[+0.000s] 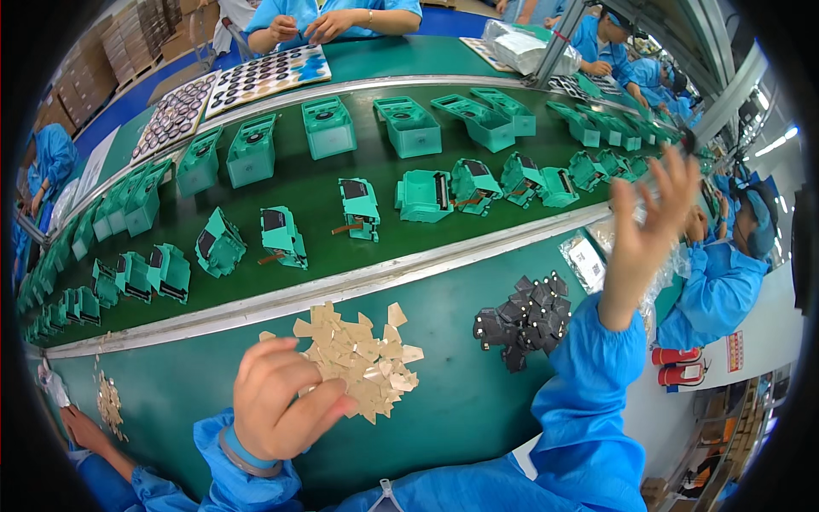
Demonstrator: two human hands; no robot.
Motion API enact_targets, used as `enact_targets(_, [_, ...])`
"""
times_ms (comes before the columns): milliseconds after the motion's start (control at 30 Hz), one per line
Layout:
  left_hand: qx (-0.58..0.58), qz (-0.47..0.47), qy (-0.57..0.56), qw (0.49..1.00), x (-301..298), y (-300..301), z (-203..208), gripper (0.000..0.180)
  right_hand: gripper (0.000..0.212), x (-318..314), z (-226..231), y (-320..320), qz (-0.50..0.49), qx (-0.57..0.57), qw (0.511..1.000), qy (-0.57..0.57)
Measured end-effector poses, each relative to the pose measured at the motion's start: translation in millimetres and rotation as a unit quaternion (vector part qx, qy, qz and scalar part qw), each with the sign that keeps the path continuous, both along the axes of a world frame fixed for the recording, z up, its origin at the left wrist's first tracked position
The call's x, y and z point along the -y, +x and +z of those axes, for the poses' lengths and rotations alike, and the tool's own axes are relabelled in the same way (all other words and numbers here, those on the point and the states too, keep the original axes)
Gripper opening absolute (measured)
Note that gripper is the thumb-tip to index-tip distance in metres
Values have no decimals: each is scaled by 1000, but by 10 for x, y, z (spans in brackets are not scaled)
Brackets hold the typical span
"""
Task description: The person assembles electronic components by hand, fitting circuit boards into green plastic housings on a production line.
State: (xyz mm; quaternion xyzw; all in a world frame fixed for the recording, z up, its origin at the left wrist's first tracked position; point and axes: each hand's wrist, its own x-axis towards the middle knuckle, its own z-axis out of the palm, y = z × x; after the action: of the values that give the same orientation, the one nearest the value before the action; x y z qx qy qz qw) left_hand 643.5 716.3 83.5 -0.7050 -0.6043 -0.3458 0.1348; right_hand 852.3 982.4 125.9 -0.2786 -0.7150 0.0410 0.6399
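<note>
My left hand (pixel 277 397) is at the near left edge of a loose pile of flat, gold-beige angular pieces (pixel 363 358). Its fingers are curled in toward the thumb, and whatever they may hold is hidden. My right hand (pixel 644 239) is raised at the right, over the conveyor's near edge, fingers spread and nothing in them. Below and left of it lies a heap of small black parts (pixel 525 317) on the green worktop (pixel 456 418). Beyond, the dark green belt (pixel 316 200) carries rows of green plastic housings, among them one with a brown ribbon strip (pixel 359 207).
A metal rail (pixel 256 296) divides worktop from belt. Larger green housings (pixel 328 128) line the belt's far side. Clear plastic bags (pixel 670 269) lie at the right. Co-workers in blue sit across, at the right (pixel 721 282) and at the left, beside another small beige pile (pixel 109 405).
</note>
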Motion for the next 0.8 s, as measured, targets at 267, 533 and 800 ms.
enact_targets(267, [6, -111, 47, 993, -31, 406, 17, 32, 91, -215, -979, -977, 117, 440, 890, -18])
enact_targets(533, [81, -64, 27, 994, -110, 439, 0, 60, 81, 225, -235, -643, 277, 274, 869, -307])
enact_targets(800, [323, -178, -42, 929, -141, 500, 533, 63, 90, 845, 269, -32, 713, 197, 501, -449])
